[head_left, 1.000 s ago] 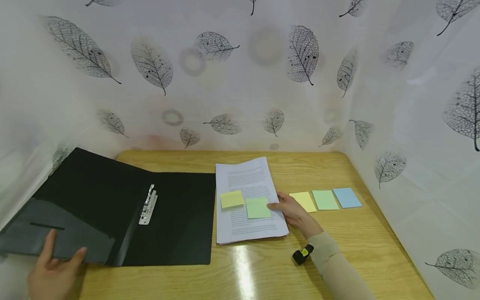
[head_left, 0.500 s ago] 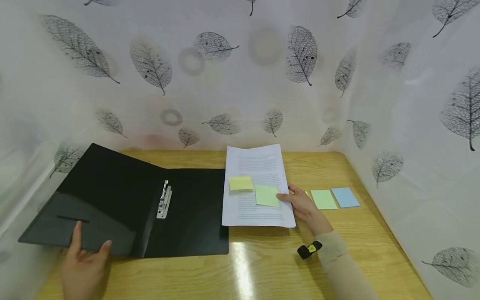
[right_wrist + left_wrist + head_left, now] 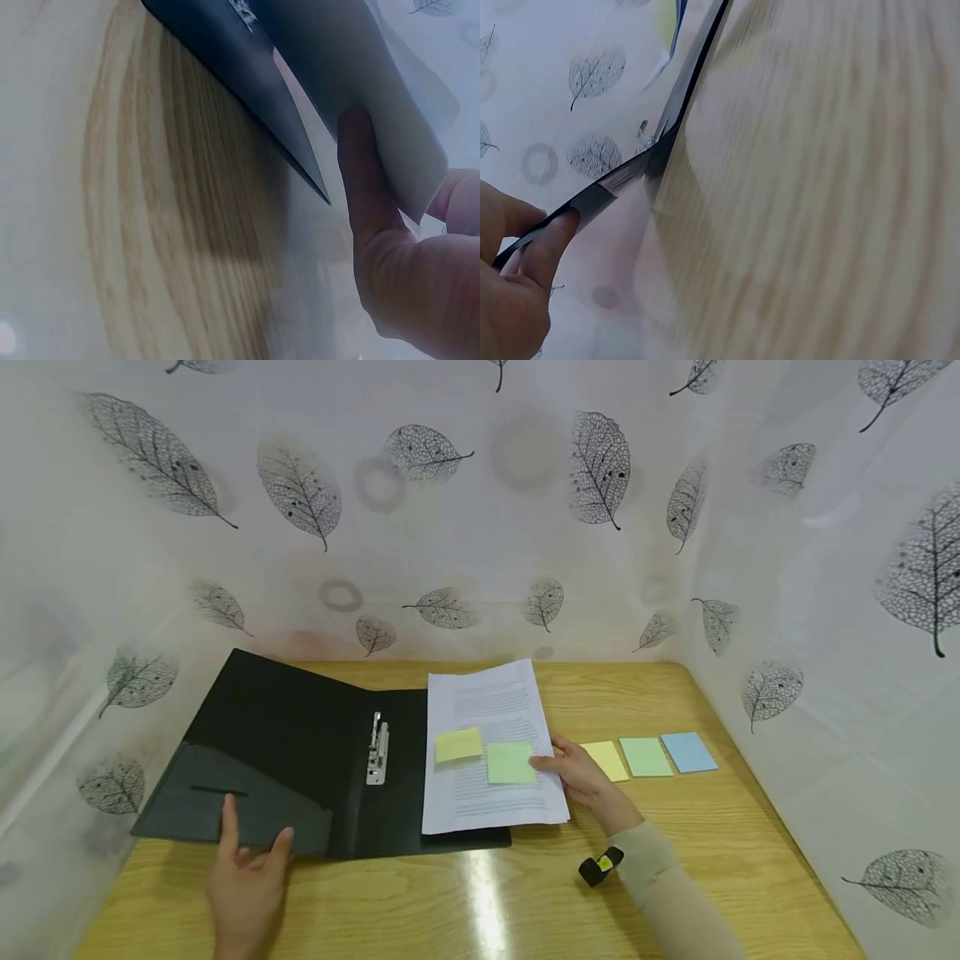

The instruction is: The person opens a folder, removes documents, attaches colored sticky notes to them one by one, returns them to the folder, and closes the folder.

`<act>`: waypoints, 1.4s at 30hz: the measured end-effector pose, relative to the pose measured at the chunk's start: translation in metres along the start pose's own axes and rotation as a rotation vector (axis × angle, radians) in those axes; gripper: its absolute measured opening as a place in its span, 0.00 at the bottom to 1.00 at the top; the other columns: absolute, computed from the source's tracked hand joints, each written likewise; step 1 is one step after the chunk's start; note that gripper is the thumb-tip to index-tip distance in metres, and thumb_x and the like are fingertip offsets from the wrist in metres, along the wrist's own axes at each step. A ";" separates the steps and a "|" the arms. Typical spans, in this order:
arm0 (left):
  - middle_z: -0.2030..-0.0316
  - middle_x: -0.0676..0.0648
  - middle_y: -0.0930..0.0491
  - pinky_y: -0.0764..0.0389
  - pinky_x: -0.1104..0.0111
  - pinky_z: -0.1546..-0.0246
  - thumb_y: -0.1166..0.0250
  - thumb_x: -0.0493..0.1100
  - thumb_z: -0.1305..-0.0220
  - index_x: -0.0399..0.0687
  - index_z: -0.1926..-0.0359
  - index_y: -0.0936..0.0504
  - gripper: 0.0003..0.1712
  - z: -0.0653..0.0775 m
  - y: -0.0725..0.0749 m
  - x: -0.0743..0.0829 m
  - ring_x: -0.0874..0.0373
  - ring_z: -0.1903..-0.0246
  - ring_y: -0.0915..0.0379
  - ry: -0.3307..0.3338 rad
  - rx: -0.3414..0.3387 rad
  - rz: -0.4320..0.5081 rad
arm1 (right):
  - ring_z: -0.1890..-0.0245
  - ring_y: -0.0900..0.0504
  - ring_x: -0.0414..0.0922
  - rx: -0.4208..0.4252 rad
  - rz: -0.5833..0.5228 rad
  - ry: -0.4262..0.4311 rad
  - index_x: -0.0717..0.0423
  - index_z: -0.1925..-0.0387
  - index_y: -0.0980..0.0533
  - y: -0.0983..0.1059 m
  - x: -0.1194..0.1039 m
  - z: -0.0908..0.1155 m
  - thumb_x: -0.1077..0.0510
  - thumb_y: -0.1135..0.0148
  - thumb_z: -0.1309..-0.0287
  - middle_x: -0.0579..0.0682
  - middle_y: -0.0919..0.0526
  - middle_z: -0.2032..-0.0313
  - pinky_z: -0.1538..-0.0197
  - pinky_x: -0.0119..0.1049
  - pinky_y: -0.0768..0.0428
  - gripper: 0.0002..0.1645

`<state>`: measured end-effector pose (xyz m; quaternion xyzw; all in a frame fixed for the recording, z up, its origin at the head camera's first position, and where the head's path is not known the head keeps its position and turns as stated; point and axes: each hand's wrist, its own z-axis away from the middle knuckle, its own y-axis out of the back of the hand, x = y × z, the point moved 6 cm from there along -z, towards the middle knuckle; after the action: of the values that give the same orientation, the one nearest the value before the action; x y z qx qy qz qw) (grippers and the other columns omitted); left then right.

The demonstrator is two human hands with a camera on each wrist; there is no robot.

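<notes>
In the head view an open black folder point(image 3: 285, 718) lies at the left of the table, its left cover tilted up. My left hand point(image 3: 247, 893) pinches that cover's lower edge; the left wrist view shows the thumb and fingers point(image 3: 551, 244) on either side of it. A metal clip point(image 3: 378, 752) sits near the folder's spine. My right hand point(image 3: 588, 781) grips the right edge of a stack of printed paper point(image 3: 491, 697), thumb on top. The stack is raised over the folder's right cover and hides part of it. A yellow sticky note point(image 3: 459, 745) and a green sticky note point(image 3: 512, 763) are on the top sheet.
Right of the stack, yellow point(image 3: 606, 762), green point(image 3: 647, 757) and blue point(image 3: 688, 752) sticky note pads lie in a row on the wooden table point(image 3: 420, 910). A leaf-patterned white curtain point(image 3: 480, 527) surrounds the table's back and sides.
My left hand has slid the folder to the right, so its right cover now lies beneath the paper. My right hand lifted the stack up and rightward, then brought it back left over the folder.
</notes>
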<state>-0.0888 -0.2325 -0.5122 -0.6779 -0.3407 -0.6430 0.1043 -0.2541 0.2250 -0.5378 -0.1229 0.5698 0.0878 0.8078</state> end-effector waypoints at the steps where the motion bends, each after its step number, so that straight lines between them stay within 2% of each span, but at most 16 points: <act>1: 0.92 0.60 0.23 0.27 0.83 0.81 0.26 0.29 0.37 0.61 0.17 0.45 0.56 0.001 -0.003 0.001 0.70 0.92 0.30 -0.016 0.001 0.012 | 0.57 0.10 0.43 0.004 -0.002 -0.003 0.66 0.20 0.44 -0.002 0.001 -0.001 0.67 0.39 0.28 0.48 0.12 0.52 0.56 0.36 0.12 0.41; 3: 0.94 0.55 0.25 0.27 0.83 0.81 0.26 0.29 0.37 0.60 0.17 0.44 0.55 0.003 -0.008 0.003 0.70 0.92 0.30 -0.031 0.002 0.027 | 0.57 0.11 0.43 0.009 0.000 -0.004 0.66 0.20 0.43 -0.006 0.002 -0.003 0.67 0.39 0.28 0.49 0.12 0.52 0.56 0.36 0.12 0.40; 8: 0.93 0.56 0.25 0.28 0.81 0.82 0.26 0.30 0.36 0.61 0.17 0.42 0.54 0.006 -0.018 0.005 0.71 0.91 0.30 -0.054 -0.008 0.045 | 0.58 0.11 0.43 0.034 0.011 -0.014 0.66 0.21 0.41 -0.013 0.006 -0.008 0.68 0.39 0.28 0.52 0.12 0.51 0.56 0.36 0.12 0.39; 12: 0.95 0.57 0.31 0.30 0.79 0.85 0.26 0.30 0.35 0.61 0.17 0.42 0.53 0.008 -0.022 0.006 0.70 0.93 0.34 -0.069 -0.023 0.046 | 0.58 0.11 0.44 0.071 0.016 -0.024 0.65 0.22 0.39 -0.017 0.007 -0.011 0.68 0.37 0.30 0.54 0.12 0.50 0.57 0.36 0.12 0.39; 17: 0.95 0.59 0.32 0.31 0.79 0.85 0.27 0.29 0.36 0.59 0.17 0.42 0.53 0.009 -0.023 0.007 0.71 0.93 0.36 -0.078 -0.023 0.054 | 0.58 0.11 0.44 0.068 0.024 -0.017 0.66 0.22 0.38 -0.025 0.006 -0.015 0.68 0.37 0.30 0.58 0.12 0.47 0.57 0.36 0.12 0.39; 23: 0.96 0.60 0.35 0.33 0.79 0.86 0.27 0.27 0.37 0.54 0.17 0.42 0.53 0.008 -0.022 0.009 0.72 0.95 0.40 -0.108 -0.020 0.062 | 0.58 0.11 0.44 0.057 0.014 -0.028 0.67 0.23 0.37 -0.034 0.007 -0.022 0.68 0.37 0.31 0.58 0.12 0.48 0.57 0.36 0.12 0.38; 26: 0.96 0.60 0.35 0.33 0.79 0.86 0.26 0.28 0.37 0.56 0.17 0.42 0.54 0.008 -0.021 0.010 0.71 0.95 0.39 -0.110 -0.017 0.049 | 0.58 0.11 0.45 0.055 0.004 -0.034 0.66 0.24 0.36 -0.038 0.008 -0.025 0.68 0.36 0.31 0.58 0.12 0.48 0.57 0.37 0.12 0.37; 35: 0.96 0.59 0.34 0.33 0.77 0.87 0.26 0.32 0.35 0.64 0.17 0.43 0.54 0.007 -0.024 0.008 0.70 0.94 0.38 -0.053 -0.022 0.023 | 0.58 0.11 0.45 0.057 -0.004 -0.050 0.64 0.25 0.34 -0.044 0.012 -0.033 0.68 0.36 0.32 0.58 0.12 0.47 0.56 0.38 0.12 0.36; 40: 0.94 0.53 0.28 0.30 0.77 0.86 0.26 0.36 0.33 0.66 0.17 0.44 0.53 0.008 -0.025 0.008 0.69 0.93 0.33 -0.005 -0.046 0.000 | 0.57 0.11 0.45 0.062 0.003 -0.049 0.65 0.24 0.35 -0.046 0.014 -0.038 0.68 0.36 0.31 0.61 0.14 0.45 0.56 0.37 0.13 0.37; 41: 0.92 0.51 0.24 0.29 0.80 0.83 0.26 0.38 0.32 0.66 0.16 0.45 0.52 0.008 -0.025 0.008 0.70 0.91 0.30 0.008 -0.062 -0.015 | 0.57 0.12 0.45 0.062 0.007 -0.048 0.65 0.24 0.35 -0.046 0.015 -0.039 0.68 0.36 0.31 0.62 0.14 0.44 0.56 0.37 0.13 0.37; 42: 0.88 0.46 0.19 0.22 0.77 0.76 0.27 0.40 0.31 0.67 0.16 0.46 0.52 0.008 -0.024 0.007 0.73 0.89 0.27 0.026 -0.080 -0.034 | 0.57 0.12 0.45 0.066 0.005 -0.051 0.64 0.24 0.35 -0.046 0.015 -0.039 0.68 0.36 0.32 0.62 0.14 0.44 0.56 0.37 0.13 0.37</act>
<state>-0.0968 -0.2076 -0.5138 -0.6672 -0.3246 -0.6668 0.0706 -0.2715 0.1698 -0.5606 -0.0925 0.5519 0.0743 0.8255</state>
